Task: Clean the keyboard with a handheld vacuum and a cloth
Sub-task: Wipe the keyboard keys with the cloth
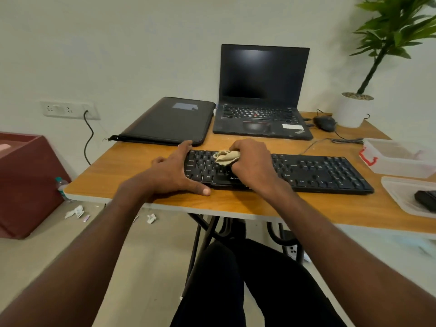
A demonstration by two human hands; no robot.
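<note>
A black keyboard (pixel 318 172) lies across the wooden table (pixel 132 161), slightly angled. My left hand (pixel 175 172) grips the keyboard's left end, fingers over the far edge and thumb along the near edge. My right hand (pixel 253 162) holds a bunched beige cloth (pixel 225 157) against the keys on the left half of the keyboard. No handheld vacuum shows clearly; a dark object (pixel 425 199) lies in a clear tray at the right edge.
Behind the keyboard stand an open black laptop (pixel 262 90) and a black zip folder (pixel 169 121). A mouse (pixel 325 123), a potted plant (pixel 355 109) and two clear plastic containers (pixel 398 159) sit at the right. A red box (pixel 26 182) stands left of the table.
</note>
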